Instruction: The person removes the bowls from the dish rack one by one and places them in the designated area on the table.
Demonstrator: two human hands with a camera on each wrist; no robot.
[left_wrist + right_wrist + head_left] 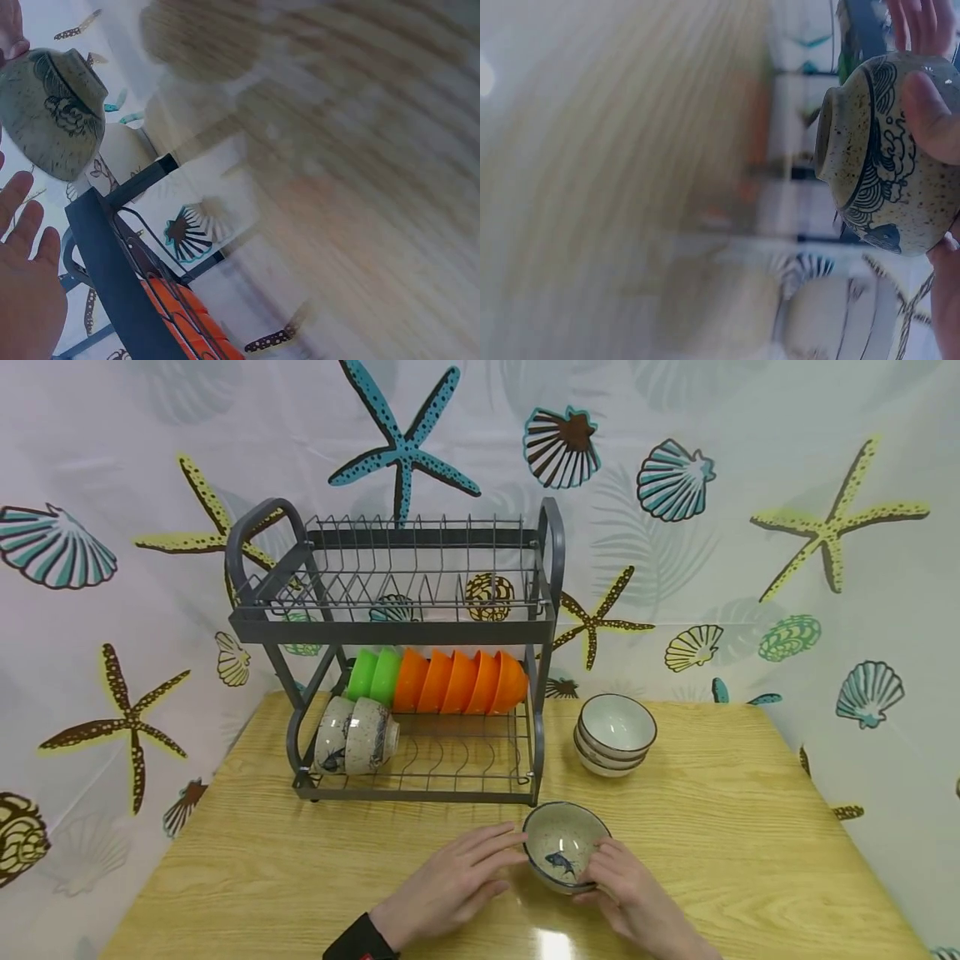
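A speckled ceramic bowl (pixel 551 831) with a dark rim and a blue fish painted inside is in front of the rack in the head view. My right hand (pixel 630 893) pinches it at its right rim. In the right wrist view the thumb (pixel 928 124) lies along the bowl's outer wall (pixel 889 165), which bears dark wave patterns and a foot ring. On the bowl's left side, my left hand (pixel 457 885) has its fingers extended, fingertips right at the rim. The left wrist view has a gap between that hand (pixel 30 292) and the bowl (pixel 52 112).
A dark two-tier dish rack (pixel 420 795) stands behind the hands. Its lower tier holds two patterned bowls (pixel 367 739), two green bowls (pixel 362 675) and several orange bowls (pixel 457 683). Right of the rack, a stack of white bowls (pixel 615 735) sits on the wooden table (pixel 720 827).
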